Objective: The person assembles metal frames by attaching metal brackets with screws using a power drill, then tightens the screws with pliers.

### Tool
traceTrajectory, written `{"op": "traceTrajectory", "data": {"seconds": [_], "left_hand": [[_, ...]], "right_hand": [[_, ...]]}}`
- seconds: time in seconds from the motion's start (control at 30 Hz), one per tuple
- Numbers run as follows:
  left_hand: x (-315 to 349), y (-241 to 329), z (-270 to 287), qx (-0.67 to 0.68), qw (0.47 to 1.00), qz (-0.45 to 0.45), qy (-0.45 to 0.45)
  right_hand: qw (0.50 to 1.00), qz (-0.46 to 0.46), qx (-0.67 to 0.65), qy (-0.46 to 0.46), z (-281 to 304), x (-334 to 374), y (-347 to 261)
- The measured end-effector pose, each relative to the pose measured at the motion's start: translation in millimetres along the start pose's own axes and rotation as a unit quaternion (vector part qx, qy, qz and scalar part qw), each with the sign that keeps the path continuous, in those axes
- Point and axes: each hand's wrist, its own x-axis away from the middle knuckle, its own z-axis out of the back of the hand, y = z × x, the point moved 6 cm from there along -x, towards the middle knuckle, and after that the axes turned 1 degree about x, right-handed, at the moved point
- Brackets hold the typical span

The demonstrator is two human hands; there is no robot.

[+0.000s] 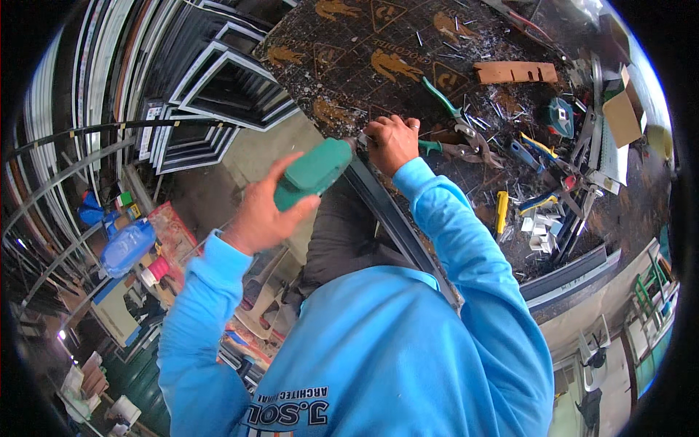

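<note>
A green cordless drill (314, 173) is gripped in my left hand (266, 211), its front end pointing at the fingers of my right hand. My right hand (393, 143) is closed, fingertips pinched together by the upper end of a dark metal profile (389, 215). What those fingertips hold is small and mostly hidden. The profile runs along the table edge toward my body. Just right of my right hand lie green-handled pliers (444, 98) and a pair of snips (473, 151) with a green handle.
Loose screws and metal bits litter the dark worktable (349, 65). On its right are a yellow-handled tool (502, 211), white small pieces (540, 231) and a cardboard box (622, 116). Dark frames (233, 87) lean at the left, near a blue container (129, 247).
</note>
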Motion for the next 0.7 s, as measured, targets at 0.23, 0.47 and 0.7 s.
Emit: {"op": "traceTrajectory", "data": {"seconds": [0.23, 0.47, 0.7], "left_hand": [[-86.3, 60.5, 24.4, -0.104, 0.983, 0.039, -0.149], [-0.1, -7.5, 7.1, -0.116, 0.983, -0.101, -0.098], [-87.9, -30.0, 55.4, 0.119, 0.970, 0.089, -0.195]], "right_hand": [[0.999, 0.007, 0.018, 0.027, 0.3, -0.4, 1.4], [1.000, -0.001, 0.006, 0.003, -1.1, -1.7, 1.1], [1.000, 0.004, 0.022, 0.020, -0.4, -0.4, -0.2]]}}
